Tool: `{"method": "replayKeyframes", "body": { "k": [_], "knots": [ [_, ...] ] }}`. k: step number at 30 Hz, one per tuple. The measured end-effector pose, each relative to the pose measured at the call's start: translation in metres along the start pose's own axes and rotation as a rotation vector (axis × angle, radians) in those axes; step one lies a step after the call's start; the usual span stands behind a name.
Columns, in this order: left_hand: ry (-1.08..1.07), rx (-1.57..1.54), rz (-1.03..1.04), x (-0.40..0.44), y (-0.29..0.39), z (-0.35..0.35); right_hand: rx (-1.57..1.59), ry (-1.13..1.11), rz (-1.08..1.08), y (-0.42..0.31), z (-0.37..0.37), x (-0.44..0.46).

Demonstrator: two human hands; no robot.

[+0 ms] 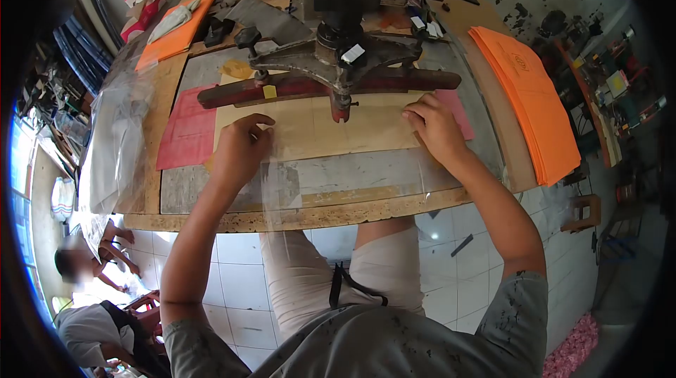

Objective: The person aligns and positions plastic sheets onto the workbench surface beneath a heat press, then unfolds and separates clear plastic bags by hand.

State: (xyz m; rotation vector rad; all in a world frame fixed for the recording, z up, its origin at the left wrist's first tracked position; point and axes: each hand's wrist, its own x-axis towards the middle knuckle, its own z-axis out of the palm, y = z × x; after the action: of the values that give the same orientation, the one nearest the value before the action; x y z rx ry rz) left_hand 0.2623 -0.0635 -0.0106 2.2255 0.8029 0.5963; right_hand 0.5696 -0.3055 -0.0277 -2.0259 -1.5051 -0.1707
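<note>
Both hands are at the work surface below a dark metal press (338, 61) with a long red bar. My left hand (243, 147) is curled, thumb and fingers pinched at the left part of a clear plastic sheet (352, 175). My right hand (438, 128) is pinched too, at the sheet's right side. The sheet is hard to make out; its lower left part hangs over the table's front edge. Beneath it lies tan paper (317, 128), with pink paper (184, 128) showing at the left and a smaller pink part at the right.
Orange folded sheets (524, 96) lie stacked on the right. Clear plastic (121, 146) covers the left side. A glove (172, 20) rests on orange material at the back left. The wooden front edge (303, 220) borders the surface. Two people are at the lower left.
</note>
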Motion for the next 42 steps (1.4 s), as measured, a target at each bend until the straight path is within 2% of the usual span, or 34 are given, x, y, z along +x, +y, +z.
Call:
{"method": "replayKeyframes", "body": {
  "k": [5,10,16,42],
  "knots": [
    [-0.052,0.047,-0.044,0.000,-0.001,-0.005,-0.059,-0.173,0.093,-0.009,-0.017,-0.008],
    [-0.026,-0.004,-0.011,0.002,-0.008,0.000,-0.036,-0.173,0.113,-0.004,-0.016,-0.006],
    [-0.030,-0.093,-0.097,0.009,-0.001,0.003,0.003,-0.133,0.075,0.009,-0.014,0.005],
    [-0.018,-0.124,-0.168,0.013,-0.007,0.011,-0.044,-0.098,0.088,0.007,-0.010,0.008]
  ]
}}
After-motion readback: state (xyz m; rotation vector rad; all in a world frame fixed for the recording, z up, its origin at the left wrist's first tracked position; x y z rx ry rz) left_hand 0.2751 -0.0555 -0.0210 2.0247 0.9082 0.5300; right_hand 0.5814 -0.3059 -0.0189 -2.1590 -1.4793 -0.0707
